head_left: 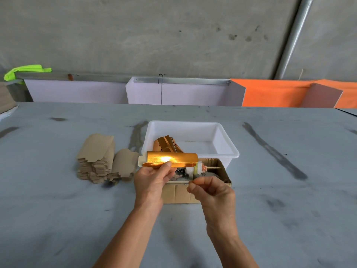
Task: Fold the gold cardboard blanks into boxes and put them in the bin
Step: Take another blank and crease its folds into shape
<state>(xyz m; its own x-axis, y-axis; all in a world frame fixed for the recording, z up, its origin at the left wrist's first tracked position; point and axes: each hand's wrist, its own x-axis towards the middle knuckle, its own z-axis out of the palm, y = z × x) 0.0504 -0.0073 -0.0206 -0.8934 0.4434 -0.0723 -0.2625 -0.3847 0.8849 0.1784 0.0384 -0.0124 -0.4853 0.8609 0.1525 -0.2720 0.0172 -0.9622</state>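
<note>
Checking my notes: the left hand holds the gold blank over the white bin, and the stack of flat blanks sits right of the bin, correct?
Not quite. In the head view the stack of flat blanks sits left of the white bin. The left hand does hold the gold blank.

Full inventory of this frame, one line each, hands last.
gold blank: one, shiny gold, held above the carton
folded gold boxes: several, gold, left end of the bin
bin: one, white, table centre
carton: one, brown, in front of the bin, holding odds and ends
flat blanks: two stacks, kraft side up, left of the bin
table: one, grey
left hand: holds the gold blank
right hand: fingers pinched, contents unclear
</note>
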